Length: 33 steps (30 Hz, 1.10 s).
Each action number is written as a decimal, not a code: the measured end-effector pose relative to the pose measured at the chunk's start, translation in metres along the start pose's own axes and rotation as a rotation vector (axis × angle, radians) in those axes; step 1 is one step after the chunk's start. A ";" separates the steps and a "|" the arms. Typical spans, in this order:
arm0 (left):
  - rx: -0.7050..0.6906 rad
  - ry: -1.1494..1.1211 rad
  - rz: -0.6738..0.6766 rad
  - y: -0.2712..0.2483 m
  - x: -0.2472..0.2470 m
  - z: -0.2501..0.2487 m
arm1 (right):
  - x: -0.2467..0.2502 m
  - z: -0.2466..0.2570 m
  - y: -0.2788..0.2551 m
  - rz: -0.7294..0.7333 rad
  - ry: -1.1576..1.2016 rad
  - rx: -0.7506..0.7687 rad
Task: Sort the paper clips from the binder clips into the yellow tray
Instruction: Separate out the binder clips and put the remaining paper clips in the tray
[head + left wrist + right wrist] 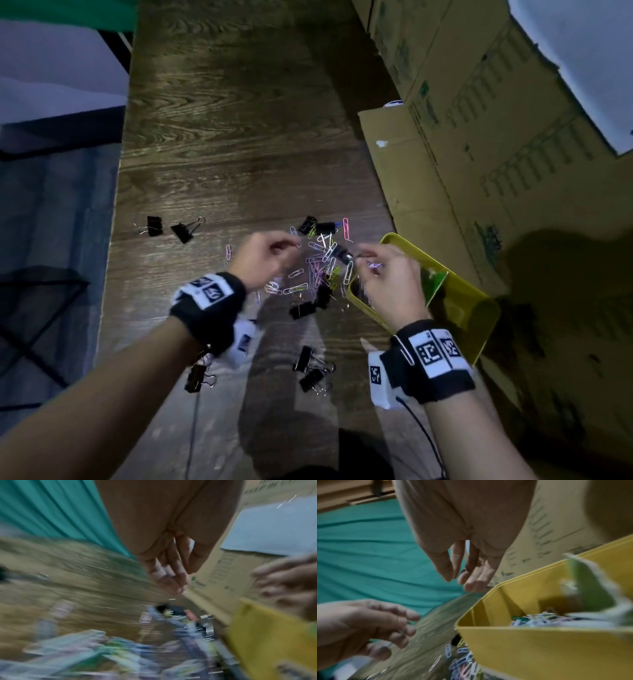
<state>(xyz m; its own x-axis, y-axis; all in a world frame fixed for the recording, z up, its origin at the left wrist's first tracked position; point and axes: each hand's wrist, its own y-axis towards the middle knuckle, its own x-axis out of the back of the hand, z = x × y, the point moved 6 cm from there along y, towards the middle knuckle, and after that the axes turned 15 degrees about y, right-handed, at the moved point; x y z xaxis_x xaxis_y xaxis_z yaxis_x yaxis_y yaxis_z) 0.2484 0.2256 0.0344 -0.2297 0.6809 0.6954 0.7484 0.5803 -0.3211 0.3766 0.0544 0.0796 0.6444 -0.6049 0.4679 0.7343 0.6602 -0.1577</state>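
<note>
A heap of coloured paper clips [318,270] lies mid-table, mixed with black binder clips [301,310]. To its right stands the yellow tray [472,308], holding several paper clips [536,619] and a green card [590,581]. My left hand [291,245] hovers over the heap's left side with its fingers curled; in the right wrist view it [399,628] pinches paper clips, one of them green. My right hand [368,260] hangs over the tray's near-left corner [467,623], and its loose fingers [471,585] hold nothing I can see. A purple clip [375,265] shows by its fingertips.
More binder clips lie apart: two at the left [168,229], two near the front [310,370], one under my left wrist [197,377]. Cardboard boxes [479,137] wall off the right side behind the tray. The table edge [113,240] runs along the left.
</note>
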 end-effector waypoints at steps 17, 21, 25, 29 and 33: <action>-0.071 0.696 0.054 -0.029 -0.002 0.114 | -0.206 -0.017 0.023 0.746 -0.776 0.123; 0.144 0.635 0.121 -0.042 0.002 0.128 | -0.218 -0.013 0.021 0.774 -0.752 0.102; 0.148 0.501 0.083 -0.031 -0.010 0.115 | -0.229 -0.008 0.017 0.726 -0.770 0.109; 0.141 0.480 0.099 -0.024 -0.018 0.106 | -0.228 -0.002 0.016 0.686 -0.677 0.130; 0.082 0.522 0.122 -0.025 -0.019 0.108 | -0.223 -0.005 0.018 0.656 -0.545 0.051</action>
<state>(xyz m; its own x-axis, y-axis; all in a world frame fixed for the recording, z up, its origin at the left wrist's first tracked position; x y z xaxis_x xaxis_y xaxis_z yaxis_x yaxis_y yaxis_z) 0.1668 0.2465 -0.0403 0.2117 0.4450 0.8701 0.6947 0.5577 -0.4542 0.2474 0.1994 -0.0318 0.7334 0.1964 0.6508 0.2298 0.8294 -0.5093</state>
